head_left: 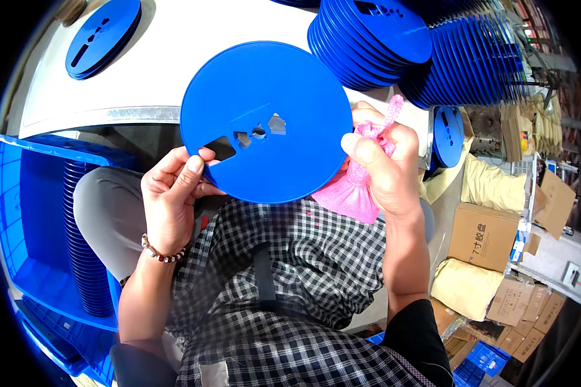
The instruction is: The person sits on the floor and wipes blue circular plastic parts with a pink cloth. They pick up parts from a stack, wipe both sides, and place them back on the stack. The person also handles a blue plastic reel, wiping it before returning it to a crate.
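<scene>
A round blue plastic reel (290,155) is held up before my lap, its flat face toward me, with a slot and several small cut-outs around its centre. At its lower left edge, my left hand (174,187) pinches the rim beside the slot, a fingertip showing at the opening. My right hand (387,158) grips the right edge with the thumb on the face. Bunched in that same hand is a pink knitted cloth (352,197), which hangs below the reel and sticks up above the fingers. The right fingertips behind the reel are hidden.
Tall stacks of blue reels (368,48) stand on the white table (155,77) at the far right. A few more reels (103,42) lie at the far left. To my left is a blue crate (39,213) holding a reel column. Cartons (484,235) and pale sacks (468,287) fill the right.
</scene>
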`<state>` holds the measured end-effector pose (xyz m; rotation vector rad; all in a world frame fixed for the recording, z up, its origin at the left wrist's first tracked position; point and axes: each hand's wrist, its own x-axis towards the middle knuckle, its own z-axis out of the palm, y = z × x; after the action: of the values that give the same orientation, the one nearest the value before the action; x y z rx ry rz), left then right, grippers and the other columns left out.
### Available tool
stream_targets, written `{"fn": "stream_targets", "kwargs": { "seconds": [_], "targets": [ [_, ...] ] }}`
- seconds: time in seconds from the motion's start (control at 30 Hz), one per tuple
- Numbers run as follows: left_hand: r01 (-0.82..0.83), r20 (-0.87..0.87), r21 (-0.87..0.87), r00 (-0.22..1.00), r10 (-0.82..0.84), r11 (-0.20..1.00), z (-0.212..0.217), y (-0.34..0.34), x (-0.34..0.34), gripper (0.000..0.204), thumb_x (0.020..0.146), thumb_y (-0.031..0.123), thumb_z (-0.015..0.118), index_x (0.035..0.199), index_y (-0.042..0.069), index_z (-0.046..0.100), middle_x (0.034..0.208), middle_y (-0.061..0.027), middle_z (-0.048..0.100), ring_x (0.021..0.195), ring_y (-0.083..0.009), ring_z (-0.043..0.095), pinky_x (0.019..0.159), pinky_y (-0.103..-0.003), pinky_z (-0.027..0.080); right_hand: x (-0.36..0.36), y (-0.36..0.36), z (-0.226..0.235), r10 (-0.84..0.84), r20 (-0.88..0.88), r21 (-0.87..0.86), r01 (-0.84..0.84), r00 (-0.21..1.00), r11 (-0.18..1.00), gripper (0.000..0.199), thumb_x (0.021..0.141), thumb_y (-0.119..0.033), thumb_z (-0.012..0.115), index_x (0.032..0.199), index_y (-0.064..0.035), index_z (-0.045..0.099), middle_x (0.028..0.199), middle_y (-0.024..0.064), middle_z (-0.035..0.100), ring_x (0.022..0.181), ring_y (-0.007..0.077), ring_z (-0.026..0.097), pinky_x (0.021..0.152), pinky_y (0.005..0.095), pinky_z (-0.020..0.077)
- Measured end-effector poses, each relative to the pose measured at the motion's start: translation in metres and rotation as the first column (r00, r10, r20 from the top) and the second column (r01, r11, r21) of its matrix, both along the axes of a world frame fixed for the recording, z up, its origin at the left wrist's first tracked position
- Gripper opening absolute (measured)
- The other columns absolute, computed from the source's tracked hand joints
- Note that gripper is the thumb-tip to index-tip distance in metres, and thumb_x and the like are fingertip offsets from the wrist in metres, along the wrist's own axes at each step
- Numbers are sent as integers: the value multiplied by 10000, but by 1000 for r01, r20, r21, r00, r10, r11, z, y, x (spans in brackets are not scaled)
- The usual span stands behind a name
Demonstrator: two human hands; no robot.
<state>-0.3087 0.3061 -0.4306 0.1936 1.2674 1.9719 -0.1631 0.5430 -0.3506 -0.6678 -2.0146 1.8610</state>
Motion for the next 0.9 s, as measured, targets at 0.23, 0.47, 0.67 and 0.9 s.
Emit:
{"fn": "stream_targets", "kwargs": {
  "seconds": [0.23,0.47,0.67,0.9],
  "targets": [
    [-23,-32,5,999,23,1000,2,2,2,191,1013,86,579,1127,-43,663,1015,-105,725,840,-173,728,716,-328,643,0,5,-2,42,-57,71,-38,997,997,18,820,30,617,831,27,603,771,-21,494,648,33,419,568,227,335],
    [-38,-85,-21,996,36,999,3,0,3,195,1012,109,590,1130,-25,669,999,-101,726,829,-153,716,724,-324,625,-2,6,-3,32,-66,43,-29,997,999,35,812,50,599,801,24,581,794,-17,478,644,34,412,567,226,334],
    [-52,-166,-6,985,50,999,5,-1,6,213,1013,117,596,1150,-32,663,1011,-107,723,889,-164,711,745,-320,616,-3,1,4,-9,-24,-23,8,1000,1000,36,823,36,586,788,31,577,791,-7,494,655,59,490,608,226,421],
    [-37,-195,7,980,38,999,3,-1,4,222,1009,130,610,1152,-29,672,1004,-110,727,899,-159,710,751,-293,604,3,4,-2,-46,-13,-44,45,999,998,97,838,6,600,902,51,658,785,13,594,670,78,557,631,236,458]
  ]
}}
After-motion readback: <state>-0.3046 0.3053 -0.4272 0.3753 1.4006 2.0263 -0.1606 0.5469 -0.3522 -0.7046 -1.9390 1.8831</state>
